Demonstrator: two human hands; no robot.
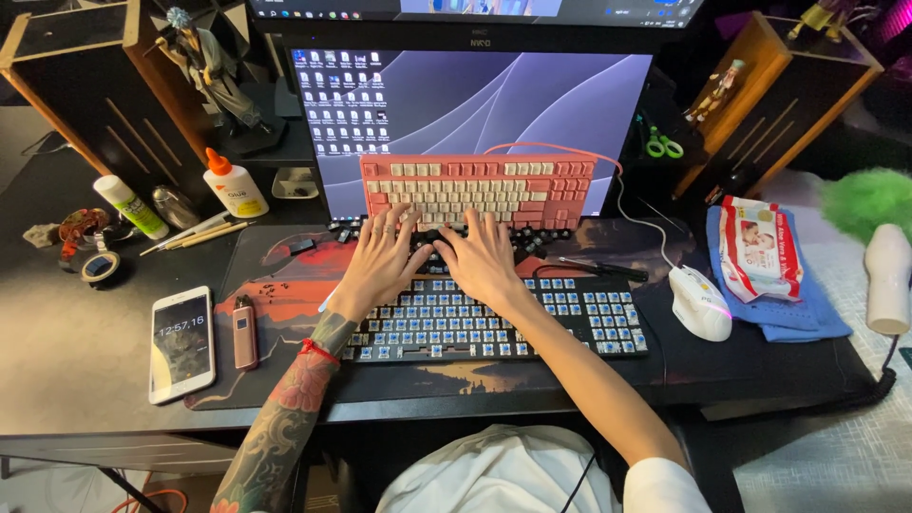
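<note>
A black keyboard (pixel 570 328) with its keycaps off, blue switches showing, lies on the desk mat in front of me. My left hand (pixel 378 258) and my right hand (pixel 480 255) rest side by side, fingers spread, over its far edge, on a pile of loose dark keycaps (pixel 546 237). Whether either hand grips a keycap is hidden. Just behind the hands, a pink keyboard (pixel 475 190) with cream keys leans against the monitor (pixel 475 104).
On the left lie a white phone (pixel 180 342), a small pink device (pixel 245 332), a glue bottle (pixel 233 185), brushes (pixel 195 231) and tape rolls (pixel 95 266). On the right are a white mouse (pixel 700 302), a wipes pack (pixel 757 249) on blue cloth, a green duster (pixel 879 247) and a black tool (pixel 603 269).
</note>
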